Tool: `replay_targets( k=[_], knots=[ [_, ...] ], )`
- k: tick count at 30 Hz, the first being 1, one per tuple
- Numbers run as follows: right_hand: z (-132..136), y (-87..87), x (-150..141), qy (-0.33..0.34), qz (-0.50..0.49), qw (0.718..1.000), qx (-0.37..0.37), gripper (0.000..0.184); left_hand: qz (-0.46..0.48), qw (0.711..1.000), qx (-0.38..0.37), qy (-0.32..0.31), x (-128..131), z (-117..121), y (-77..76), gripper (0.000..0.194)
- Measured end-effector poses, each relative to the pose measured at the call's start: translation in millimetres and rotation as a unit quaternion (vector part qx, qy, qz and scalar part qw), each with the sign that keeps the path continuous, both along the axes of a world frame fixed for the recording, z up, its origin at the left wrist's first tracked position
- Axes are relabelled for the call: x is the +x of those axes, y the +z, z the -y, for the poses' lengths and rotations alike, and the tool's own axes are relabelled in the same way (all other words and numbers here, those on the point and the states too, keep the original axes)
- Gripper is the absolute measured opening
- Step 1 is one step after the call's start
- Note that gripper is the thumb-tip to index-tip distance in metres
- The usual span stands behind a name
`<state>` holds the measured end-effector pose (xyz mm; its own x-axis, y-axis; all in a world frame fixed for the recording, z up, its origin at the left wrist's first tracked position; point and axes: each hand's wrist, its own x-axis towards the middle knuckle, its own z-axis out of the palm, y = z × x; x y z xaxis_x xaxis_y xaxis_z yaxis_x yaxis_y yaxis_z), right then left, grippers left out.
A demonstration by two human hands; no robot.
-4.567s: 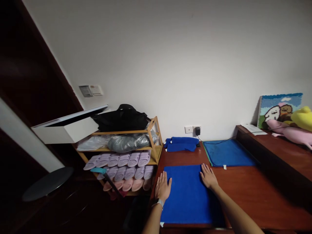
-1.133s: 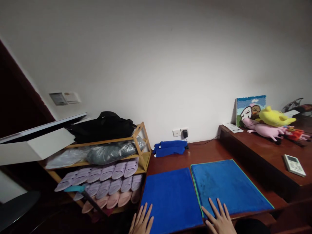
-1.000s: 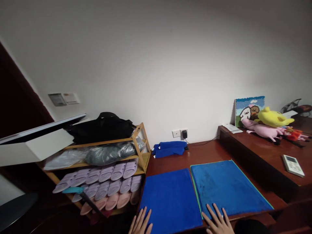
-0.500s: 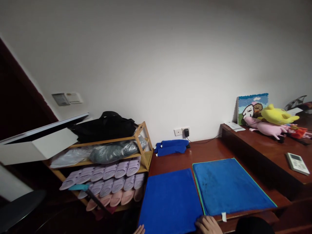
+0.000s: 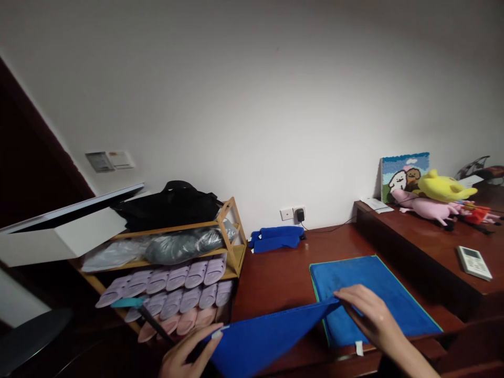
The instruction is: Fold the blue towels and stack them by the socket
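Observation:
A dark blue cloth (image 5: 263, 338) hangs lifted between my two hands, its top edge stretched and slightly higher on the right. My left hand (image 5: 192, 349) pinches the left corner, where a small white label shows. At the other corner my right hand (image 5: 366, 310) pinches the edge between thumb and fingers. The lower part of the cloth runs out of the bottom of the view. Flat on the table behind my right hand lies a lighter blue cloth (image 5: 378, 294) with a green border and a white tag at its front edge.
Rolled blue cloths (image 5: 277, 239) lie against the wall by a socket with a black plug (image 5: 300, 214). To the left, a wooden rack (image 5: 236, 252) holds slippers, plastic bags and a black bag (image 5: 173, 207). On the raised ledge at right are plush toys (image 5: 441, 197) and a remote (image 5: 474, 262).
Both hands were lying spread over the cloths, then went to the front edge. Now they hold the dark blue cloth up off the table by two corners. The lighter cloth stays flat.

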<state>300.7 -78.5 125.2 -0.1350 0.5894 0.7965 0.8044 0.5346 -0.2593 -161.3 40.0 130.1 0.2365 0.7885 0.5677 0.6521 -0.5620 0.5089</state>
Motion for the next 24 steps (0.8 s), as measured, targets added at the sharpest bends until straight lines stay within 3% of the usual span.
replay_targets(
  k=[3, 6, 10, 14, 17, 20, 22, 24],
  knots=[
    [15, 33.1, 27, -0.007, -0.02, 1.0, -0.011, 0.027, 0.055, 0.998, -0.018, -0.029, 34, 3, 49.8, 0.042],
    [29, 51.2, 60, -0.03, -0.024, 0.998, -0.041, 0.024, 0.084, 0.99, -0.068, -0.089, 74, -5, 71.3, 0.043],
    [29, 61.7, 111, -0.072, -0.034, 0.991, -0.106, 0.028, 0.045, 0.973, -0.124, -0.189, 136, -30, 69.0, 0.037],
    [5, 74.8, 167, -0.115, -0.036, 0.981, -0.154, 0.049, 0.011, 0.957, -0.125, -0.262, 205, -65, 66.3, 0.036],
    [-18, 91.2, 202, -0.161, -0.045, 0.975, -0.149, 0.06, 0.035, 0.969, -0.045, -0.242, 255, -89, 77.0, 0.034],
    [-34, 105.5, 227, -0.192, -0.056, 0.973, -0.115, 0.055, 0.05, 0.976, 0.042, -0.206, 295, -103, 89.3, 0.027],
    [-37, 106.2, 239, -0.2, -0.072, 0.973, -0.091, 0.049, 0.052, 0.978, 0.078, -0.186, 312, -103, 89.5, 0.023],
    [-33, 93.8, 248, -0.206, -0.094, 0.971, -0.079, 0.046, 0.04, 0.978, 0.107, -0.177, 321, -96, 78.0, 0.02]
  ],
)
